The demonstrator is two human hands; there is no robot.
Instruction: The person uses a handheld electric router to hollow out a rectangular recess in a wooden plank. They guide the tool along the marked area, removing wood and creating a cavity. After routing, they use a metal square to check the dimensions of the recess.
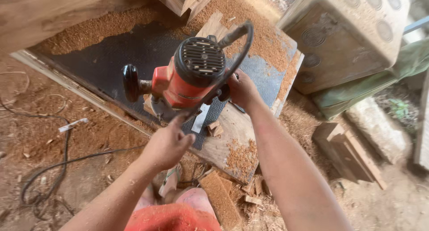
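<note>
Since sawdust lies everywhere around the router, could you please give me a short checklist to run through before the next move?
1. Right hand on the router side handle: ok, it grips there.
2. Left hand on the other knob: not ok, it holds the power cord instead.
3. Cord away from the base: not ok, it loops across the body.
4. Loose wood scraps off the board: not ok.
5. Bit state: cannot tell, hidden.

A dark mat [111, 63] and a wooden board [232, 133] lie on the dirt floor [40, 137], strewn with sawdust [241, 157] and a black cable [58, 166].
</note>
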